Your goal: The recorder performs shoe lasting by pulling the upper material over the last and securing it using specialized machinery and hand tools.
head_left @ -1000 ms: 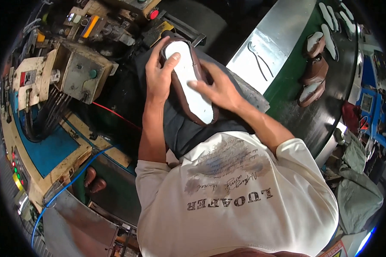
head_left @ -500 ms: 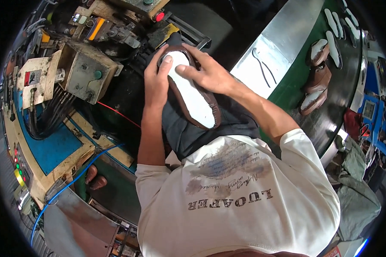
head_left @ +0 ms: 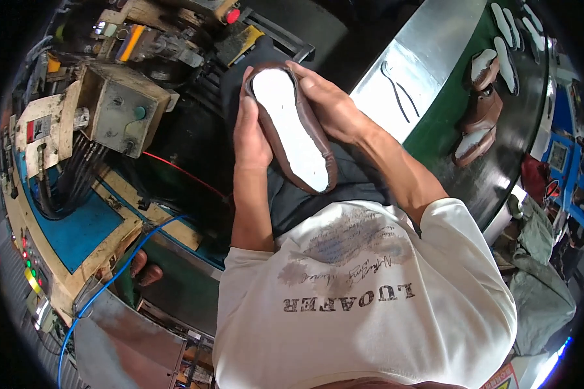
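Machinery point(head_left: 126, 107) is crowding the left side, while a dark work surface point(head_left: 511, 133) is curving along the right, carrying brown uppers point(head_left: 483, 117) and white insoles point(head_left: 505, 68). Over the dark-trousered lap point(head_left: 360, 181), the brown shoe point(head_left: 293, 139) is lying white face up, probably handling light, stiff underneath, softer along the leather sides, where holding is looking safest. The right hand point(head_left: 329, 104) is cupping its right flank, fingers curling; the left hand point(head_left: 250, 133) is bracing the opposite side, half closed.

Brown shoe point(head_left: 289, 127), white underside point(head_left: 291, 133) up
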`<state>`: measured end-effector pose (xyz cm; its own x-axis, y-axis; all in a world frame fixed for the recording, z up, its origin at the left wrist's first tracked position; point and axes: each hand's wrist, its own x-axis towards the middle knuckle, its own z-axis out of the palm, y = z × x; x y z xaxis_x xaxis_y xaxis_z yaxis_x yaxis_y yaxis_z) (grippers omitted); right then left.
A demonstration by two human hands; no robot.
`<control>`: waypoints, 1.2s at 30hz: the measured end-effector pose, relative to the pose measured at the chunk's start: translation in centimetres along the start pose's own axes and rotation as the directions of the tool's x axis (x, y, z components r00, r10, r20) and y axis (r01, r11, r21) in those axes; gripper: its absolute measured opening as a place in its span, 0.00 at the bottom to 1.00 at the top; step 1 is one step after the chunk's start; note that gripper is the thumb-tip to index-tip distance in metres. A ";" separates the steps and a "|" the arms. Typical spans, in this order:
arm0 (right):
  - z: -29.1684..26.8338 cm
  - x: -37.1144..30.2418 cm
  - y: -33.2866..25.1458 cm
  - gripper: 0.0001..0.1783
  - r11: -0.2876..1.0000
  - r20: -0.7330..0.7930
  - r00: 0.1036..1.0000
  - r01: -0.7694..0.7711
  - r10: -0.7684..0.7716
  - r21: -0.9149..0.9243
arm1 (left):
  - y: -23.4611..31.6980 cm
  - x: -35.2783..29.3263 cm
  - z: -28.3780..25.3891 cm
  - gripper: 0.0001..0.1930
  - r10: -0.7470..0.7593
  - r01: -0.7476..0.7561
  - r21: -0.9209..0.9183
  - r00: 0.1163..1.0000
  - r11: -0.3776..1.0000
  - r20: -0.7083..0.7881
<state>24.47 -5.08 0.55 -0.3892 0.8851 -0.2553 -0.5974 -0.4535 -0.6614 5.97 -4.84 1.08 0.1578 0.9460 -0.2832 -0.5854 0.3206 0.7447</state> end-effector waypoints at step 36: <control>5.8 -1.4 2.4 0.39 -0.324 0.582 0.781 0.624 0.228 -0.711 | 3.9 -0.4 -14.0 0.19 0.436 -0.066 0.561 0.708 0.825 -0.557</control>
<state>19.51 -7.99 3.40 -0.8478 0.5268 0.0602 0.4491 0.7738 -0.4467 -7.53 -4.68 -4.34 -0.5859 0.7821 -0.2124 -0.0469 0.2289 0.9723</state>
